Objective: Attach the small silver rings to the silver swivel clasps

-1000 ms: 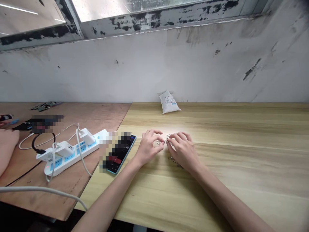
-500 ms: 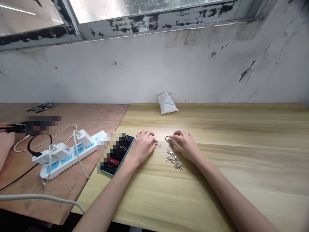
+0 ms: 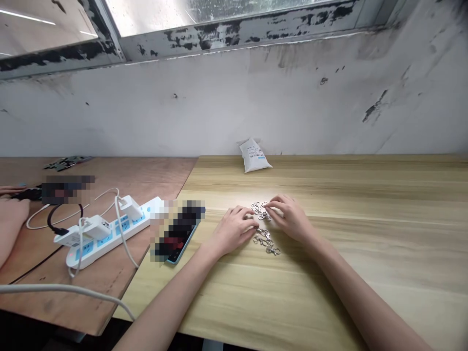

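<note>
Several silver swivel clasps with key rings lie on the wooden table between my hands. The upper cluster of clasps [image 3: 259, 208] is bunched close together. Nearer to me, a loose line of clasps [image 3: 263, 240] runs down to a single one [image 3: 273, 250]. My left hand [image 3: 237, 229] rests at the left of the clasps, its fingers loosely bent and apart, the tips beside the metal. My right hand [image 3: 290, 218] reaches in from the right, with its thumb and fingertips closed on a clasp at the cluster's edge; the fingers partly hide it.
A white packet [image 3: 255, 156] lies by the wall. Left of my forearm is a phone [image 3: 179, 248], partly blurred out. A white power strip [image 3: 113, 236] with plugs and cables sits on the brown table [image 3: 161, 170], where another person's hand [image 3: 16, 209] is at the far left.
My left hand has moved right, away from the phone and up to the clasps. The small rings by its fingertips no longer show apart. My right hand has shifted slightly right; the upper clasps are closer together.
</note>
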`<state>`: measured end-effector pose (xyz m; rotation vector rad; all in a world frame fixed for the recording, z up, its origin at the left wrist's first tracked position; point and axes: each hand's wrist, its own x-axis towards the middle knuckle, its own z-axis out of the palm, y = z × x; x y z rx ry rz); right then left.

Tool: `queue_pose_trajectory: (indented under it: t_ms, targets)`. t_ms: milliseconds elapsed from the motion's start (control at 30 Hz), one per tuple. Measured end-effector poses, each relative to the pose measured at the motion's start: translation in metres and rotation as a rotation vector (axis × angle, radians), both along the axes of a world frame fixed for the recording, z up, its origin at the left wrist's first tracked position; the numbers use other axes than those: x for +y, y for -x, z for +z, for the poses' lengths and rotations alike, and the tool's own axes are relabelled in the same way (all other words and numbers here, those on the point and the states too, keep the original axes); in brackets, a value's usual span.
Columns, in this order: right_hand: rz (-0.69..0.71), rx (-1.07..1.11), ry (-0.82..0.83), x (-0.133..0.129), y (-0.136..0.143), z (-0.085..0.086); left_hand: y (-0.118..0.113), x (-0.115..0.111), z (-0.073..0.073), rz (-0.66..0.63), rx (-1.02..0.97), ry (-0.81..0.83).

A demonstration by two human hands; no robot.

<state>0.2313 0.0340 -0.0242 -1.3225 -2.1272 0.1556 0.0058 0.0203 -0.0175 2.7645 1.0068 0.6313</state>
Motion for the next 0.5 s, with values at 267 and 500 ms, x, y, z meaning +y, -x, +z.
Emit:
queue_pose_trajectory:
  t_ms: [267,500]
  targets:
    - [0.126,0.059,0.032,-0.01,0.009,0.009,0.006,0.007,0.0,0.031,-0.09,0.004]
    - [0.24,0.033,0.046,-0.018,0.027,0.007,0.01,0.005,0.011,0.073,-0.177,-0.008]
